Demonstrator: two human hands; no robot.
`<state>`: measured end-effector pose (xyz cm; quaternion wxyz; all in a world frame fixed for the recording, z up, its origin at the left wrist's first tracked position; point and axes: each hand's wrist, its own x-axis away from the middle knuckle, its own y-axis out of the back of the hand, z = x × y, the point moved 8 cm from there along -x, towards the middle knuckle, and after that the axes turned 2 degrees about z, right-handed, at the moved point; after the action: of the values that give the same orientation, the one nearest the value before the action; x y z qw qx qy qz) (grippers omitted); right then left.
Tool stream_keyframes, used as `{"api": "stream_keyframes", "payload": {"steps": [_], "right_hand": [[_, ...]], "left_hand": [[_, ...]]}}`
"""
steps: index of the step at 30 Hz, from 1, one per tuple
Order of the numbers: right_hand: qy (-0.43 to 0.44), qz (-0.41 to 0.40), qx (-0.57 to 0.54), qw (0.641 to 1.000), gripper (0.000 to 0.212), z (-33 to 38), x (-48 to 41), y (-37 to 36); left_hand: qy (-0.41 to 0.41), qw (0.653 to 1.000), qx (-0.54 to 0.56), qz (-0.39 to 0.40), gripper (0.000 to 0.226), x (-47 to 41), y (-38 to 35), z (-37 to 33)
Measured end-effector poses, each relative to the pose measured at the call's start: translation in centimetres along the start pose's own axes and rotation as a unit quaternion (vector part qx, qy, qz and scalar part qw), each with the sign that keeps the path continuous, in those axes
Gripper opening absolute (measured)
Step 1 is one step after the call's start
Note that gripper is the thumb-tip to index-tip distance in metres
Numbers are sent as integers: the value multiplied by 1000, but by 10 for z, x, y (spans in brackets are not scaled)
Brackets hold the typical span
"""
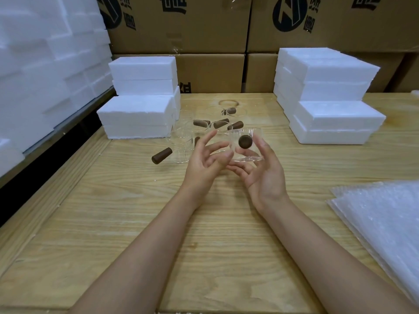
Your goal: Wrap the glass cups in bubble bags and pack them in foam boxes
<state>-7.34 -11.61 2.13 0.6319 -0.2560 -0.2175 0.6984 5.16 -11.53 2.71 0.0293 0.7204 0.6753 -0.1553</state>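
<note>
Now you have one unwrapped cup point(245, 142) at mid-frame, your right hand point(263, 175) gripping it, your left hand point(204, 159) slack-fingered just beside it. Next, most likely, you reach for a bubble bag point(381, 223) at lower right.

A tabletop point(113, 223) carries everything here. Over its middle, the person's right hand point(263, 177) holds a glass cup point(247, 143) from beneath. The left hand point(204, 159) is just beside it on the left, its fingers point(210, 137) spread toward the cup. Behind the hands, other glass cups point(181, 141) sit grouped on the tabletop. Left of that group stands a left stack of foam boxes point(140, 105); well to the right stands a right stack of foam boxes point(326, 96). A pile of bubble bags point(381, 223) lies at the near right edge. Cardboard cartons point(204, 30) are stacked behind the tabletop, and more foam blocks point(45, 64) are piled along its left side.
</note>
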Motion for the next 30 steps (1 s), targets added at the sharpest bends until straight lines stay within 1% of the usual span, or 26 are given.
{"api": "stream_keyframes", "payload": {"steps": [2,4,6,8,10,12,14,16,17,18,20,21,23,25,27,28,29,30], "right_hand": [[-19,16,-20,1000,33,-1,1,-3],[-44,47,-30,997,33,-4,2,-10],[-64,75,-27,995,33,-7,3,-15],[-78,94,-25,992,36,-11,4,-19],[-86,101,-33,991,39,-14,3,-20],[-83,103,-21,991,36,-12,3,-21],[-67,84,37,994,28,-11,2,-18],[-23,29,129,991,20,-8,0,-10],[13,-5,175,984,19,-3,0,-4],[62,-40,219,973,21,4,1,0],[180,-82,299,933,23,27,7,3],[236,-83,327,911,23,38,12,2],[324,-46,368,871,25,52,20,-6],[376,-10,440,815,27,55,27,-18],[412,-21,519,749,28,55,33,-24],[421,-37,539,729,29,56,35,-25],[416,-53,542,728,31,57,34,-24],[400,-67,532,743,33,59,32,-21]], "left_hand": [[22,1000,10,7,64,0,-2,4],[36,999,-2,26,61,1,-6,6],[35,998,-28,51,57,1,-10,4],[29,996,-45,68,48,3,-13,2],[33,996,-46,66,48,4,-14,1],[33,997,-41,55,51,4,-12,2],[33,998,-37,36,50,3,-9,3],[26,999,-36,8,46,3,-5,3],[21,999,-37,-8,45,2,-3,3],[17,999,-37,-23,45,2,0,2],[14,999,-36,-38,46,2,2,2],[14,998,-37,-43,47,1,3,2],[16,997,-53,-54,48,1,3,2],[10,996,-65,-57,46,2,2,1],[1,995,-79,-57,42,3,0,-1],[-3,995,-86,-59,42,3,0,-2],[-8,994,-89,-58,44,4,-1,-3],[-15,994,-92,-57,48,4,-2,-4]]}}
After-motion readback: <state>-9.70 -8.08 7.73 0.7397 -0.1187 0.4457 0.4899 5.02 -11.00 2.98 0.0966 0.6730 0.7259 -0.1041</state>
